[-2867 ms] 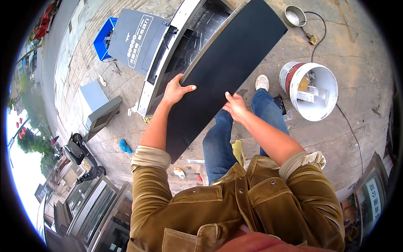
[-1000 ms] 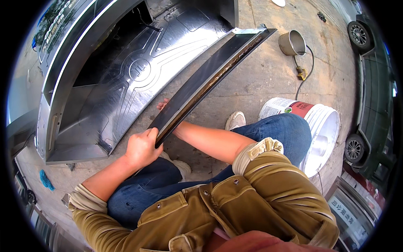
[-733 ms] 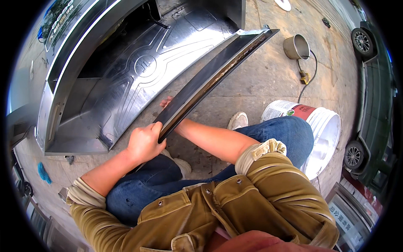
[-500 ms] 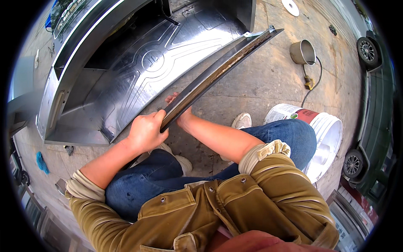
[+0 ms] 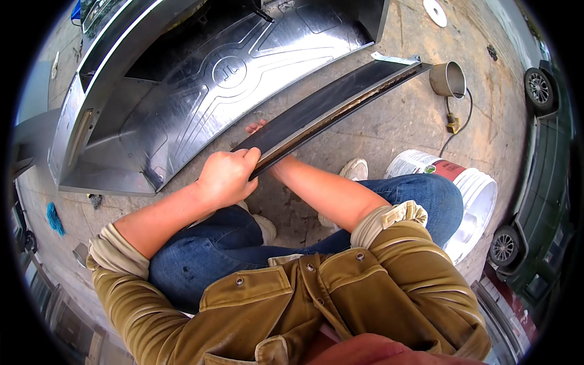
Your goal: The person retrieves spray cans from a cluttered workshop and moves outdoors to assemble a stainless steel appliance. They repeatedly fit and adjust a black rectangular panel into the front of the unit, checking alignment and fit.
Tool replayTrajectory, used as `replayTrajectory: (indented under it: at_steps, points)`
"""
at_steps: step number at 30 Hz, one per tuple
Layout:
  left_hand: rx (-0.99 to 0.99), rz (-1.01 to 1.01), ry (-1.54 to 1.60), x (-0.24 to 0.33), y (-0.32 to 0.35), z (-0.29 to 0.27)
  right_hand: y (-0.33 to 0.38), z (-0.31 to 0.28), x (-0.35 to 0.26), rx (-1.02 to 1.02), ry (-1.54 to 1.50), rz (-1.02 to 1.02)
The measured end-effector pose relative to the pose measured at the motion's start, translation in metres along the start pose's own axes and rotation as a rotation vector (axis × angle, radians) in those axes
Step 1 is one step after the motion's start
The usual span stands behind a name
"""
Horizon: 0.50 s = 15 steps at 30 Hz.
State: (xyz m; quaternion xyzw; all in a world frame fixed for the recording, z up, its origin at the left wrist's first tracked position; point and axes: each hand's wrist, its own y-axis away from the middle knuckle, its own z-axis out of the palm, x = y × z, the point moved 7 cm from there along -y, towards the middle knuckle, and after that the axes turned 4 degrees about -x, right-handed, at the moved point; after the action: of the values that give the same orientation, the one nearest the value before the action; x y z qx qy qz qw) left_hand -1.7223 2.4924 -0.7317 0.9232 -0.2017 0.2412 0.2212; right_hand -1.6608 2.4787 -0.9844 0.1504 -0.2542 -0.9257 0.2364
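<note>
I hold a long flat black panel (image 5: 331,102) with a pale metal edge, seen nearly edge-on, slanting from my hands up to the right. My left hand (image 5: 226,176) grips its near end from the front. My right hand (image 5: 258,129) reaches under the panel; only its fingertips show past the far side. Just beyond the panel lies a large open sheet-metal cabinet (image 5: 201,79) with an embossed inner wall. I crouch over the concrete floor in blue jeans and a tan jacket.
A white bucket (image 5: 471,201) lies by my right knee. A small metal pot (image 5: 447,79) with a cord and plug sits on the concrete at the upper right. Cars (image 5: 541,182) stand along the right edge. A blue rag (image 5: 53,218) lies at the far left.
The panel, broad side up 2.9 s ago, now stands nearly edge-on beside the open cabinet. Over the last second it has dropped lower and closer to the cabinet, both hands still on it.
</note>
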Motion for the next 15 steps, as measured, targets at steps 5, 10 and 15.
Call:
replayTrajectory:
  at_steps: [5, 10, 15]
  points:
    - [-0.005, -0.015, 0.012, -0.005, -0.008, 0.002, -0.010, -0.010, -0.004, 0.107, 0.026, 0.006]
    - [-0.001, -0.022, 0.031, -0.010, -0.015, 0.001, -0.011, -0.008, -0.006, 0.178, -0.023, 0.049]
    - [-0.020, -0.019, 0.043, -0.010, -0.022, 0.002, -0.014, -0.012, -0.012, 0.207, 0.003, 0.021]
